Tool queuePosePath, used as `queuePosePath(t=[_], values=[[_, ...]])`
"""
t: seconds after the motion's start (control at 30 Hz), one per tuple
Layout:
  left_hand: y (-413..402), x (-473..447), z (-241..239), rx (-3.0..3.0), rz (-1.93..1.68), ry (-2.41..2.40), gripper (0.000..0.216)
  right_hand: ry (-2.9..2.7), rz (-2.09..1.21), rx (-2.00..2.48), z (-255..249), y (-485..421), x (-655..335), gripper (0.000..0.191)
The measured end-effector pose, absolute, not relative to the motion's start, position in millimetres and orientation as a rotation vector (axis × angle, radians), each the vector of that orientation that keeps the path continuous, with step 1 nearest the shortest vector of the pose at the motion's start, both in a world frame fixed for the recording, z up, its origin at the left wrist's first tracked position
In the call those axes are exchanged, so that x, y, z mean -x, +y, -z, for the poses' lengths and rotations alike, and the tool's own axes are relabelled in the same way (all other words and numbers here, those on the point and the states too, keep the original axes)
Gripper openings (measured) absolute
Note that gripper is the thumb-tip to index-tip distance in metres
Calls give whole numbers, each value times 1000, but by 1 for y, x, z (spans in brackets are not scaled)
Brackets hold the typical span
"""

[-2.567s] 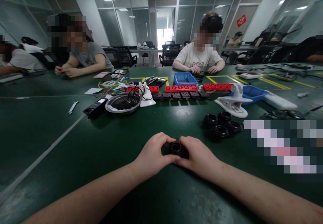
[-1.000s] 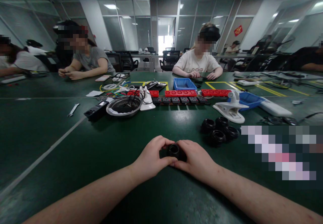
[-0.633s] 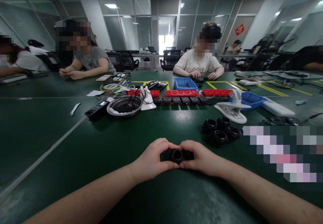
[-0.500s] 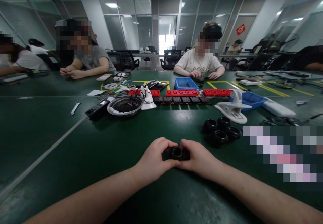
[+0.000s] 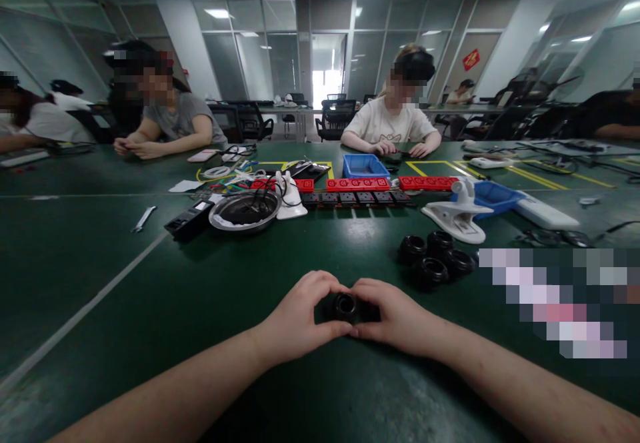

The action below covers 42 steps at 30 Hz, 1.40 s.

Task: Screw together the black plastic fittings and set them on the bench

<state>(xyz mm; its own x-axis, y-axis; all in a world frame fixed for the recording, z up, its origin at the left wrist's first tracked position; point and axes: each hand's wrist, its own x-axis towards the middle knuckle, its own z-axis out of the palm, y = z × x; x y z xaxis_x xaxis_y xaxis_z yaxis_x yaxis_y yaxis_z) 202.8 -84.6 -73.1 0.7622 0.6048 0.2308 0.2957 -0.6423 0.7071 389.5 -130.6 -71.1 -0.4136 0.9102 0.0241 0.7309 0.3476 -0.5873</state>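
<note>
The black ring-shaped part sits between the two hands, with both grips closed round it at the fingertips; its round open end faces up toward the wearer, nearer the curve of the left hand than that of the right hand. Four similar black round parts stand on the bench beyond the right hand, apart from it and off to the right.

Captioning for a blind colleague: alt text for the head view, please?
Left hand and right hand curl around a round black part at a green table; four similar black parts stand beyond the right hand, red socket strips farther back.
</note>
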Motion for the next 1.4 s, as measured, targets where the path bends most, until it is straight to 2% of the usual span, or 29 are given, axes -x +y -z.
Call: queuePosePath(t=[0.1, 0.23, 0.37, 0.5, 0.57, 0.63, 0.77, 0.9, 1.03, 1.13, 1.3, 1.4], values=[[-85, -201, 74, -2304, -608, 652, 52, -2255, -723, 1454, 70, -129, -390, 23], [-85, -201, 74, -2293, -607, 627, 38, -2257, -787, 1409, 70, -129, -394, 20], [-87, -205, 74, -2239, -599, 670, 34, -2218, -907, 1448, 72, -128, -395, 13], [-93, -210, 76, -2178, -626, 857, 31, -2193, -679, 1677, 74, -132, -384, 25], [-95, -211, 77, -2165, -648, 942, 31, -2189, -503, 1767, 75, -134, -378, 27], [-95, -211, 76, -2172, -643, 951, 31, -2175, -461, 1749, 74, -137, -374, 27], [-91, -208, 75, -2209, -593, 778, 33, -2179, -671, 1513, 70, -136, -381, 40], [-87, -204, 73, -2218, -524, 644, 36, -2204, -929, 1420, 67, -130, -395, 21], [-89, -205, 70, -2210, -494, 648, 36, -2132, -1074, 1432, 68, -127, -399, 25], [-94, -208, 70, -2193, -519, 743, 32, -2140, -957, 1547, 71, -129, -392, 25], [-101, -211, 72, -2185, -586, 950, 28, -2201, -471, 1747, 74, -136, -374, 30], [-99, -209, 73, -2192, -580, 911, 29, -2206, -496, 1687, 71, -139, -373, 31]])
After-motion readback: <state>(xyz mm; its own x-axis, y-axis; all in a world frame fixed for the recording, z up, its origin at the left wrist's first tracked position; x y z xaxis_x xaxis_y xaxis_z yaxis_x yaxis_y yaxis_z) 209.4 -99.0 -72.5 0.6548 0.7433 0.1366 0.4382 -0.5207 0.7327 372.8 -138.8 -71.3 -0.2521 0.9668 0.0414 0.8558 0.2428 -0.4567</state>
